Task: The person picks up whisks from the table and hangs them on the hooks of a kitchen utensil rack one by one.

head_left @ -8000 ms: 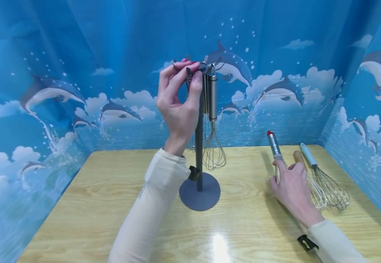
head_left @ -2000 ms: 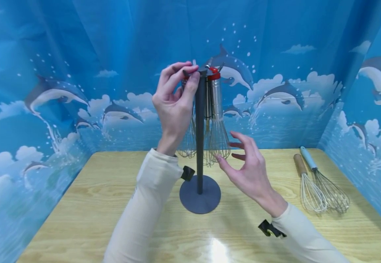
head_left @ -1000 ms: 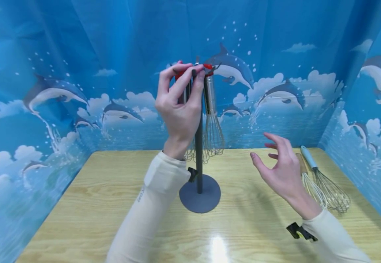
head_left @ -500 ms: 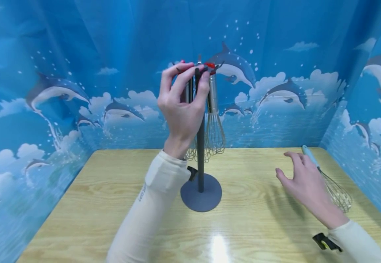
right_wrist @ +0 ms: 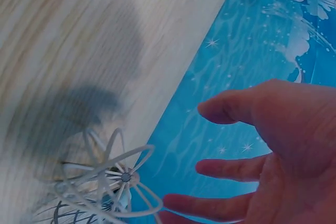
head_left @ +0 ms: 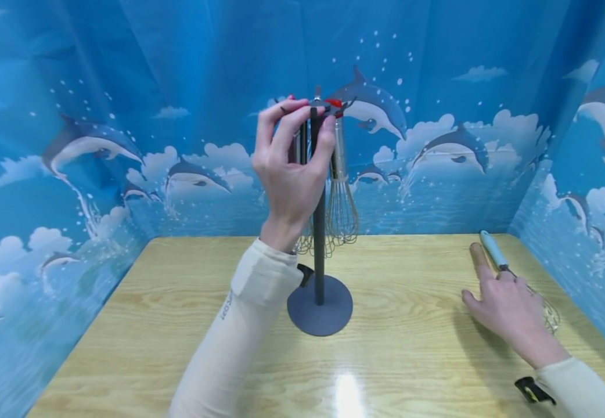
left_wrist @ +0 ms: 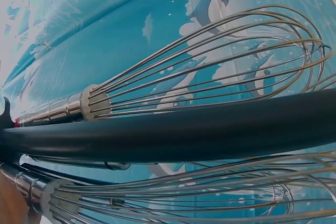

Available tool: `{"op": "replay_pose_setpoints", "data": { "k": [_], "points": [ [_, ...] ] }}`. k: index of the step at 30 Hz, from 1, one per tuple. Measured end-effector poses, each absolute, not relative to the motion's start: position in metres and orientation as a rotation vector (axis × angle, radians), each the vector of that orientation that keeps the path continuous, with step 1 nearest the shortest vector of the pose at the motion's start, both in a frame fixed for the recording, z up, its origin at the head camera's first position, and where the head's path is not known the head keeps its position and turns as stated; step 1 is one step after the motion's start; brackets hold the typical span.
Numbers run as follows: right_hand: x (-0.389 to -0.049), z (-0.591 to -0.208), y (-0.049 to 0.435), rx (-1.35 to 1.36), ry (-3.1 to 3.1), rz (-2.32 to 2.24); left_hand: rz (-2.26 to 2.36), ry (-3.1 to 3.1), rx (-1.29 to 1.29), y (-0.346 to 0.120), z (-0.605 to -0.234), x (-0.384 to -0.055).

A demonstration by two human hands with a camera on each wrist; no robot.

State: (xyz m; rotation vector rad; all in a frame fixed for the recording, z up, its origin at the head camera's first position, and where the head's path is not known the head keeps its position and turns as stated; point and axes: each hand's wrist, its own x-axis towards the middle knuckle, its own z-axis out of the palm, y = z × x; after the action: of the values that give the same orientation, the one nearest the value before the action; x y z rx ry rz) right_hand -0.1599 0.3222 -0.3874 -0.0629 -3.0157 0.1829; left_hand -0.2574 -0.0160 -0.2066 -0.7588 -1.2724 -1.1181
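My left hand (head_left: 292,168) pinches the hooked top of the dark metal stand (head_left: 319,238), fingers curled behind it and thumb in front. Around the pole several whisks hang by their handles, one a silver whisk (head_left: 342,212) with a red top; the left wrist view shows its wire balloon (left_wrist: 210,66) beside the pole. At the right, my right hand (head_left: 511,313) is over a wooden-handled whisk (head_left: 476,255), hiding its wires in the head view. In the right wrist view its white wire loops (right_wrist: 113,177) are below the fingers, which are spread and hold nothing.
A whisk with a light blue handle (head_left: 494,251) lies right beside the wooden-handled one. The stand's round base (head_left: 302,316) rests on the wooden table (head_left: 177,325). A blue dolphin-print curtain (head_left: 203,69) encloses the table's back and sides.
A red-capped silver whisk has gone from the table to the stand. Since then my right hand has moved right and down over the wooden-handled whisk; my left stays at the stand's top.
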Motion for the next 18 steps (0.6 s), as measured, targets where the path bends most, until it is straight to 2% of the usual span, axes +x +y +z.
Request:
{"op": "replay_pose_setpoints", "data": {
  "k": [18],
  "points": [
    [-0.166, -0.401, 0.319, 0.059, -2.92, 0.233, -1.107, -1.289, -0.757, -0.016, -0.206, -0.257]
  ]
}}
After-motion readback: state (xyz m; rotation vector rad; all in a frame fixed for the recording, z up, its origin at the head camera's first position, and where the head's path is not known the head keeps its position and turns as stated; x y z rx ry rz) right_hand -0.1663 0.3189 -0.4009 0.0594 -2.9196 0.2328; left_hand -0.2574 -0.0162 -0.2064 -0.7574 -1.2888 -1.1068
